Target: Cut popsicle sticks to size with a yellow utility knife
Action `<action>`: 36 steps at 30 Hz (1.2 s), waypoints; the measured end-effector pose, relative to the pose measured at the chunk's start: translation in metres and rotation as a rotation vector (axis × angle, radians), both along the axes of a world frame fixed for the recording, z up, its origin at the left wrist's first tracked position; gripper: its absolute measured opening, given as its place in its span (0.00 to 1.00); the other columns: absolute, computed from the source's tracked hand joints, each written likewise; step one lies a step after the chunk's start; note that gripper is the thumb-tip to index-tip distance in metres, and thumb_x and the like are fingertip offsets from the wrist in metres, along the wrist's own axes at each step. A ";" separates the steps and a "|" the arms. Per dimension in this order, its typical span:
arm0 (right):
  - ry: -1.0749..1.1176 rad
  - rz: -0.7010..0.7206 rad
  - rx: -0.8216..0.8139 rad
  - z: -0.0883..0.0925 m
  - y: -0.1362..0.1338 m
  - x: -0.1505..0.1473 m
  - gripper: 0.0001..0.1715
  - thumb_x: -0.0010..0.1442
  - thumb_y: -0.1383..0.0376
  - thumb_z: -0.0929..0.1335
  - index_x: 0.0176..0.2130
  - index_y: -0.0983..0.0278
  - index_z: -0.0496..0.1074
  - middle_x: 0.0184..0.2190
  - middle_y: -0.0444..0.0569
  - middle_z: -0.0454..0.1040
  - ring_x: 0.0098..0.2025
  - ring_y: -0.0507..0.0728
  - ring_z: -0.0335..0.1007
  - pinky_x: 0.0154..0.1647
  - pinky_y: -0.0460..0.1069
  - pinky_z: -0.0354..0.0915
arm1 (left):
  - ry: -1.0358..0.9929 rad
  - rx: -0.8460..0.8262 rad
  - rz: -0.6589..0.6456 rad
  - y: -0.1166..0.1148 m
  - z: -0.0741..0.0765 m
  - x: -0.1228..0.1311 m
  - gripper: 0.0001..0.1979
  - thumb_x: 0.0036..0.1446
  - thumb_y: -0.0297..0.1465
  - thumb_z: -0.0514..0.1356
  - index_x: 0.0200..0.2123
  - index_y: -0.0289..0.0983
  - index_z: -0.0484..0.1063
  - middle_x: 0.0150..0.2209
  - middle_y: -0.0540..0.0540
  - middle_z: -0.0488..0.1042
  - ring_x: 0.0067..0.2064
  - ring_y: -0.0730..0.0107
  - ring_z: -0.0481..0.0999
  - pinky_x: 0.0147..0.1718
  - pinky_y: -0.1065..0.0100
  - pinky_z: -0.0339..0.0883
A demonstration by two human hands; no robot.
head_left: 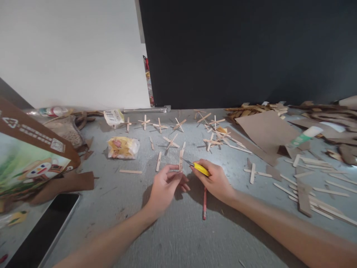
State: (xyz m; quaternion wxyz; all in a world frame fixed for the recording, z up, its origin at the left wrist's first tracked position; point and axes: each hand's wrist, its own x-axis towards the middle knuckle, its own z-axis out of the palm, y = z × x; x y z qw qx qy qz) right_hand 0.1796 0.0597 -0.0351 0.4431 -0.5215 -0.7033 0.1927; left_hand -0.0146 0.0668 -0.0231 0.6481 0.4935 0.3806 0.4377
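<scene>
My left hand (167, 184) pinches the lower end of a wooden stick (181, 160) that stands nearly upright over the grey table (178, 230). Closed around a yellow utility knife (201, 169) is my right hand (214, 180); the blade points left at the stick, close to its surface. Whether the blade touches the wood I cannot tell. A red pencil (204, 204) lies below my right hand. Just left of the held stick rests a short marked stick (158, 161), and another stick (131, 171) lies flat farther left.
Several crossed stick pieces (171, 141) stand towards the back. Loose sticks (330, 191), cardboard (259, 134) and a glue tube (306, 136) are at the right. At the left are a yellow packet (123, 147), a phone (46, 230) and a printed box (36, 160).
</scene>
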 end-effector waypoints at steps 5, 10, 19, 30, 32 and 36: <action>0.141 -0.019 -0.140 0.010 -0.002 -0.003 0.16 0.64 0.51 0.68 0.36 0.61 0.76 0.27 0.44 0.74 0.29 0.55 0.69 0.32 0.48 0.64 | 0.026 0.021 -0.012 0.000 0.003 -0.001 0.18 0.57 0.43 0.68 0.39 0.36 0.71 0.23 0.51 0.75 0.21 0.71 0.75 0.21 0.70 0.69; 0.245 0.016 -0.253 0.016 -0.003 -0.006 0.17 0.60 0.52 0.70 0.39 0.61 0.78 0.25 0.42 0.70 0.28 0.54 0.67 0.31 0.49 0.64 | 0.116 0.081 -0.043 -0.001 0.002 -0.001 0.16 0.58 0.43 0.66 0.39 0.35 0.73 0.21 0.52 0.73 0.19 0.74 0.72 0.20 0.72 0.65; 0.315 0.044 -0.309 0.013 -0.007 -0.018 0.20 0.60 0.49 0.72 0.29 0.61 0.73 0.26 0.46 0.75 0.30 0.56 0.71 0.33 0.50 0.68 | 0.218 0.137 -0.079 -0.005 0.000 0.001 0.19 0.60 0.48 0.65 0.36 0.36 0.75 0.24 0.49 0.76 0.21 0.72 0.75 0.21 0.71 0.69; 0.285 0.007 -0.186 0.011 -0.006 -0.013 0.17 0.65 0.50 0.67 0.40 0.61 0.70 0.26 0.41 0.68 0.28 0.54 0.65 0.30 0.48 0.61 | 0.158 0.122 -0.003 -0.004 -0.001 0.001 0.20 0.58 0.47 0.67 0.38 0.35 0.72 0.26 0.48 0.78 0.21 0.70 0.77 0.21 0.71 0.70; 0.304 -0.012 -0.144 0.008 -0.008 -0.012 0.18 0.67 0.50 0.66 0.49 0.60 0.66 0.28 0.41 0.69 0.27 0.54 0.64 0.28 0.48 0.62 | 0.135 0.116 0.053 -0.004 0.000 0.001 0.21 0.58 0.47 0.67 0.42 0.35 0.72 0.28 0.46 0.80 0.23 0.67 0.80 0.24 0.69 0.73; 0.234 0.040 -0.199 0.003 -0.019 -0.009 0.19 0.73 0.51 0.60 0.54 0.61 0.64 0.26 0.42 0.72 0.23 0.53 0.64 0.23 0.47 0.59 | 0.098 0.127 0.171 -0.002 0.001 0.000 0.24 0.59 0.48 0.66 0.48 0.34 0.72 0.34 0.41 0.84 0.29 0.62 0.84 0.29 0.65 0.78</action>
